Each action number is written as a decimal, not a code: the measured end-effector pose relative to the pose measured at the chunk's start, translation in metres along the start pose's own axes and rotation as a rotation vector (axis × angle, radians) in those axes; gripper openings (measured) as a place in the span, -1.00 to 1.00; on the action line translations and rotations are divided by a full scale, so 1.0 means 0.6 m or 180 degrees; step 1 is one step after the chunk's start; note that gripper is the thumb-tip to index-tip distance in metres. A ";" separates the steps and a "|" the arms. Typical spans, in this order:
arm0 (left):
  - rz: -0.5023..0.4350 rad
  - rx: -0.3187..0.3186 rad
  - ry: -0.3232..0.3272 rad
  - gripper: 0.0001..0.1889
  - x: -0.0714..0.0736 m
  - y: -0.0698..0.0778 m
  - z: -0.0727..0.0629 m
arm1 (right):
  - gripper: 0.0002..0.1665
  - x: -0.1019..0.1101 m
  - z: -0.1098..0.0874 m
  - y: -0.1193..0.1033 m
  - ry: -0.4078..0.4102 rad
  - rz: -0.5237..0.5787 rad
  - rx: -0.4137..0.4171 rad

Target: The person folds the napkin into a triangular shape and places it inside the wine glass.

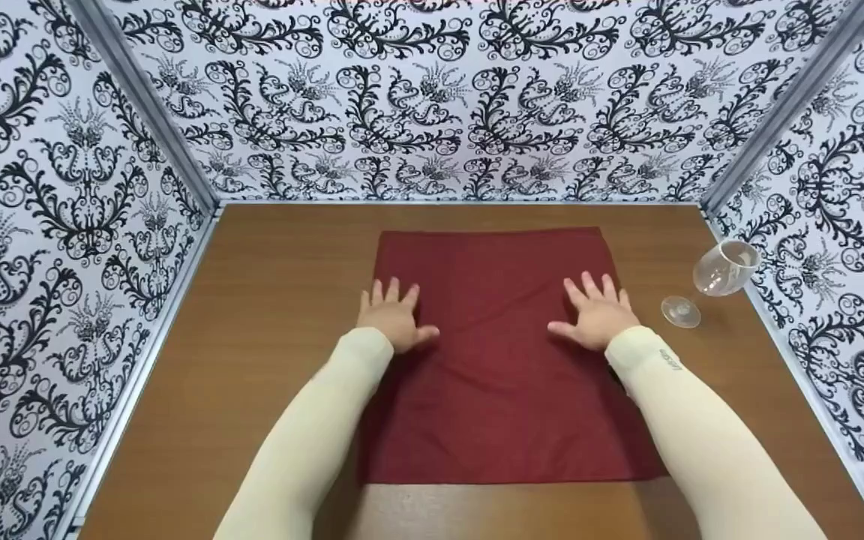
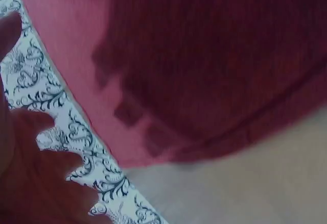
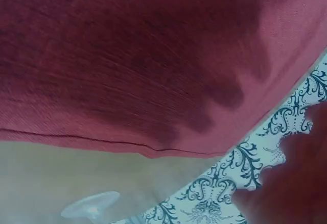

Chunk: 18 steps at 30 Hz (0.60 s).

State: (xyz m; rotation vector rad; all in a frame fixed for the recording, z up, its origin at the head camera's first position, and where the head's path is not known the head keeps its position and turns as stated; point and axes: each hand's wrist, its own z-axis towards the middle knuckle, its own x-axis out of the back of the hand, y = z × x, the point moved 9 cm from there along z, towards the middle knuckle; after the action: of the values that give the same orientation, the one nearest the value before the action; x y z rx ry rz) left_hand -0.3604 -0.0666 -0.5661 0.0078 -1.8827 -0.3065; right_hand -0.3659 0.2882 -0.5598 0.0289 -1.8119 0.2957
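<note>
A dark red cloth (image 1: 496, 397), roughly square with a few soft creases, lies spread flat on the wooden table. Over its left edge is my left hand (image 1: 391, 319), fingers straight and spread. My right hand (image 1: 598, 319) is spread the same way over the right edge. Neither hand holds anything. In the left wrist view, finger shadows fall on the cloth (image 2: 214, 71), apart from the dark, blurred left hand (image 2: 36, 168). Similar shadows show beside the right hand (image 3: 294, 175) in the right wrist view, so both hands appear raised above the cloth.
A clear stemmed wine glass (image 1: 724, 271) stands right of the cloth, close to my right hand; its foot (image 3: 91, 206) shows in the right wrist view. Black-and-white patterned walls (image 1: 432, 105) with metal corner posts border the wooden table (image 1: 252, 300) at the back and sides.
</note>
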 end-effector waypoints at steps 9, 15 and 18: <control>-0.0260 0.0005 -0.0556 0.35 -0.046 0.028 -0.051 | 0.59 -0.053 -0.023 -0.004 -0.0663 0.0178 0.0072; -0.0249 0.0034 -0.0489 0.40 -0.053 0.027 -0.045 | 0.62 -0.057 -0.018 -0.002 -0.0617 0.0244 0.0056; -0.0369 0.0029 -0.0500 0.43 -0.066 0.022 -0.038 | 0.62 -0.060 -0.020 -0.004 -0.0669 0.0246 0.0031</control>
State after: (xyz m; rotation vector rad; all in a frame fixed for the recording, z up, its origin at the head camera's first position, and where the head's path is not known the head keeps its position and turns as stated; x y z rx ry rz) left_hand -0.3244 -0.0525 -0.5933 0.1019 -2.0437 -0.3871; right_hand -0.3445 0.2837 -0.5910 -0.0034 -2.0233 0.3674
